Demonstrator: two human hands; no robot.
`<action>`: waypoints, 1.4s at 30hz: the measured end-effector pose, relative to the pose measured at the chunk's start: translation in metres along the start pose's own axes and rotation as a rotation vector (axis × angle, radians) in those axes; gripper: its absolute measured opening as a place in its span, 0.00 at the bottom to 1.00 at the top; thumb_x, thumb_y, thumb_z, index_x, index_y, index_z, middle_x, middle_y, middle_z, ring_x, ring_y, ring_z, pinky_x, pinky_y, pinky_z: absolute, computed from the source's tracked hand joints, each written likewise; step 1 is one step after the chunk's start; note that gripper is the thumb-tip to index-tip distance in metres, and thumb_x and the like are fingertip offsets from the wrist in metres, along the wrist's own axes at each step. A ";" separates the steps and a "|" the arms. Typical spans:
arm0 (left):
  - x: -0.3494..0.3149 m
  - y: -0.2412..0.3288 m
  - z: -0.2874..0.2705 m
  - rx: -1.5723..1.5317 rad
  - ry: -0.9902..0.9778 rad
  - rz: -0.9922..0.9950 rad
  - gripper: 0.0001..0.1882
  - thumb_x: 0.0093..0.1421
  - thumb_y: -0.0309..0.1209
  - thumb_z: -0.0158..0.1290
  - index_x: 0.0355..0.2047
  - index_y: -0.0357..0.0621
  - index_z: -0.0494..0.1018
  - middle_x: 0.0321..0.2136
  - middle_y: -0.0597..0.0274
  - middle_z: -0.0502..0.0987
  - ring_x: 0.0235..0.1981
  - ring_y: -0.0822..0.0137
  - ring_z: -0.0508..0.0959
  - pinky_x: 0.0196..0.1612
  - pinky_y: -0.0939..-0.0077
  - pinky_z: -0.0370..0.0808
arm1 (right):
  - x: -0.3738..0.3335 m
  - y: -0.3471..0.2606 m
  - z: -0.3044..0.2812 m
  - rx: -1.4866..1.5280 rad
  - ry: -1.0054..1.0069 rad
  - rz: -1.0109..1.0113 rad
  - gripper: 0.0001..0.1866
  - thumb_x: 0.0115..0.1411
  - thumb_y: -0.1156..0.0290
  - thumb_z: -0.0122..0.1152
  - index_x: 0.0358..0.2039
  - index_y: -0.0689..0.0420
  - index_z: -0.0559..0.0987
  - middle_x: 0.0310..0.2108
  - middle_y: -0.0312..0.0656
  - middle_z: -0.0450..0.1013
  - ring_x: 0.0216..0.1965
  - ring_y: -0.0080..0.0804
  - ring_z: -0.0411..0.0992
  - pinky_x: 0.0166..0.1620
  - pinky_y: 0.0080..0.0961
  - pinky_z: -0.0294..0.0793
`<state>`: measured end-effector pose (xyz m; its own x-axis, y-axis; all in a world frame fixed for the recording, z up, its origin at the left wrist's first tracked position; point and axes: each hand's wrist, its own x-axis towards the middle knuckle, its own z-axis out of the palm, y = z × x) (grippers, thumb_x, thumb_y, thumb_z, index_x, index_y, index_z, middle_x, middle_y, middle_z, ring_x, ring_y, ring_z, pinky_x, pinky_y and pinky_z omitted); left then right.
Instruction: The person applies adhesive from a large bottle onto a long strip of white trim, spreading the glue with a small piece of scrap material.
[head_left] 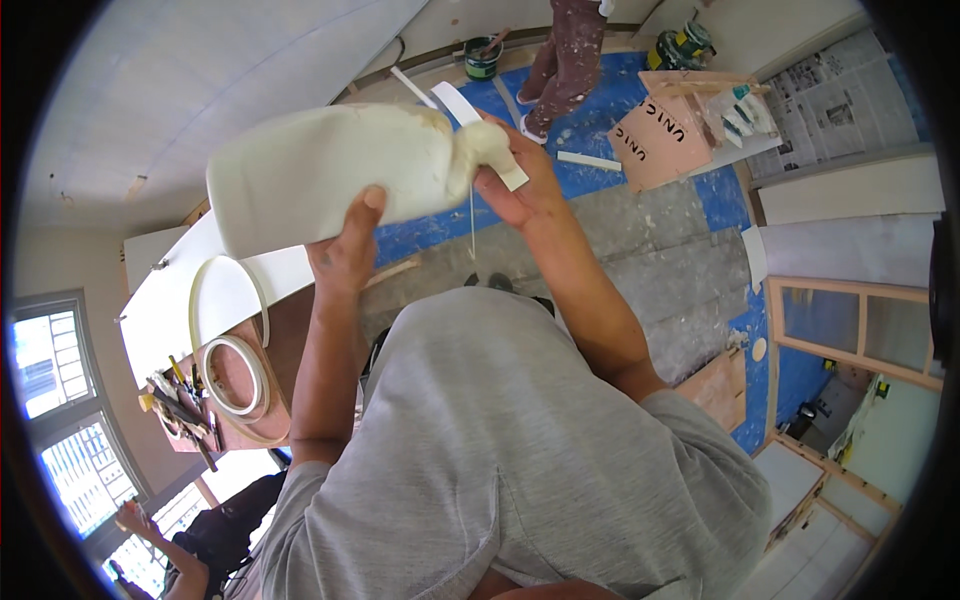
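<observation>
My left hand (pixel 345 245) is wrapped round the underside of a large off-white plastic jug (pixel 325 170). The jug lies tipped on its side, its neck pointing right. My right hand (pixel 525 195) pinches a thin white strip (pixel 455 103), which passes by the jug's mouth. Thick, cream-coloured liquid (pixel 490 142) shows around the mouth and over the strip. From there a thin thread of it (pixel 473 225) hangs down toward the floor. Where the mouth meets the strip, the detail is partly covered by the liquid.
A person's paint-spotted trousers (pixel 572 60) stand ahead on blue floor sheeting (pixel 590 185). Nearby are a green bucket (pixel 482 65) and pinkish cardboard (pixel 660 140). At left, a table carries a coil of pale edging (pixel 235 375) and several hand tools (pixel 185 400). Another person's arm (pixel 165 540) shows lower left.
</observation>
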<state>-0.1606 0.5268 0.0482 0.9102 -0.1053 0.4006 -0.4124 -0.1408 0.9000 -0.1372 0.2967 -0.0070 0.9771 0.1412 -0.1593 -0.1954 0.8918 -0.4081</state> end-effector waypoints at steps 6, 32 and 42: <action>0.002 0.002 0.010 -0.298 0.030 -0.055 0.30 0.58 0.35 0.64 0.57 0.39 0.67 0.51 0.60 0.73 0.52 0.64 0.72 0.58 0.65 0.67 | 0.012 0.005 0.000 0.069 0.058 -0.012 0.18 0.67 0.63 0.57 0.53 0.59 0.74 0.37 0.39 0.78 0.35 0.28 0.78 0.36 0.24 0.79; 0.011 0.004 0.017 -0.451 0.087 0.074 0.28 0.60 0.30 0.62 0.58 0.35 0.67 0.53 0.55 0.74 0.53 0.62 0.73 0.60 0.64 0.68 | 0.010 0.002 0.018 0.094 0.050 -0.042 0.16 0.66 0.66 0.58 0.51 0.60 0.76 0.36 0.40 0.78 0.35 0.28 0.79 0.36 0.25 0.79; 0.015 0.001 0.015 -0.241 0.131 0.162 0.27 0.59 0.33 0.64 0.56 0.36 0.70 0.51 0.57 0.75 0.51 0.62 0.74 0.57 0.64 0.70 | 0.016 0.002 0.021 0.110 0.031 -0.042 0.15 0.68 0.66 0.55 0.50 0.61 0.75 0.35 0.41 0.78 0.36 0.29 0.78 0.35 0.26 0.78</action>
<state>-0.1479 0.5104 0.0522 0.8369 0.0225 0.5469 -0.5460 0.1064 0.8310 -0.1202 0.3100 0.0085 0.9808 0.0912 -0.1723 -0.1425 0.9386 -0.3143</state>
